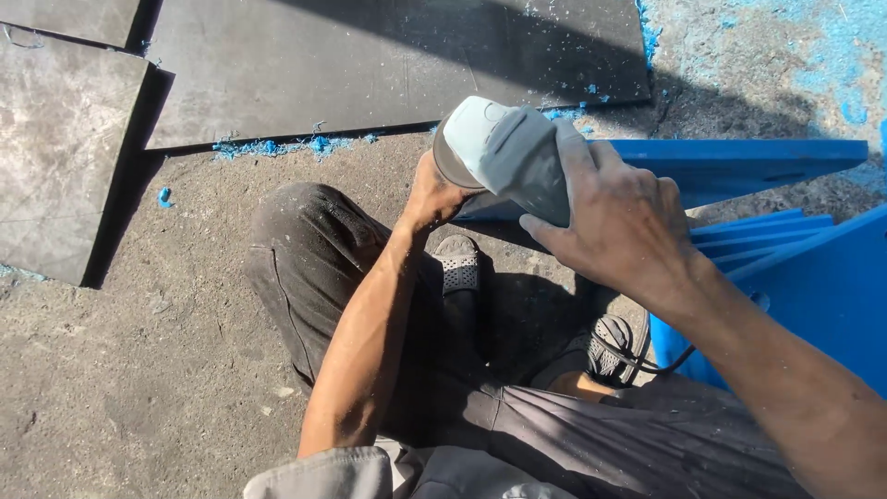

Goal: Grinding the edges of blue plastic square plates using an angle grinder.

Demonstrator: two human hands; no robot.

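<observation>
A grey hand-held power tool (504, 148) with a round head sits above the end of a long blue plastic strip (739, 159). My right hand (614, 217) is wrapped over the tool's body from the right. My left hand (432, 196) reaches under the tool's round head; its fingers are hidden behind the tool, apparently gripping it or the blue piece there. A black cord (647, 362) runs down from the tool past my shoe (605, 337).
Large dark sheets (370, 65) lie flat on the concrete at the top and left (65, 139). Blue shavings (277, 146) line the sheet's edge and cover the upper right. More blue strips (767, 236) and a blue panel (822, 305) stand at the right. My knee (305, 249) is below the tool.
</observation>
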